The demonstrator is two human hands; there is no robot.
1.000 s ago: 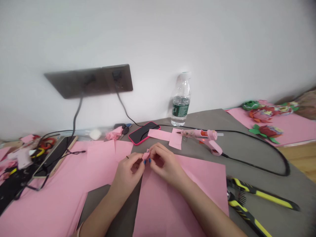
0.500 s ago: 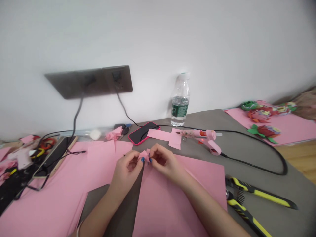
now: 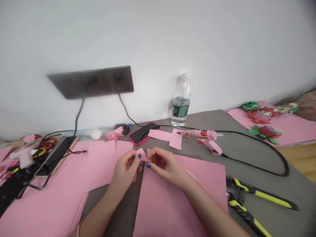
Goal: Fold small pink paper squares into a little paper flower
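Between my hands is a small folded piece of pink paper (image 3: 142, 155). My left hand (image 3: 127, 168) pinches it between thumb and fingers. The fingertips of my right hand (image 3: 164, 164) touch its right edge, with the thumb held apart from the index finger. Both hands are above the near edge of a large pink sheet (image 3: 168, 204) and the grey table. Just beyond them lie pink paper strips (image 3: 161, 135) and a phone in a pink case (image 3: 143, 133). How the paper is folded is partly hidden by my fingers.
A pink glue gun (image 3: 202, 135) with a black cord rests behind my right hand. Yellow-black pliers (image 3: 261, 197) lie at right, near paper flowers (image 3: 268, 131). A water bottle (image 3: 181, 102) stands by the wall. More pink sheets (image 3: 54, 197) and another phone (image 3: 56, 156) are at left.
My right thumb has moved down and away from the index finger. The left thumb has shifted up over the folded paper, which now shows more of its face.
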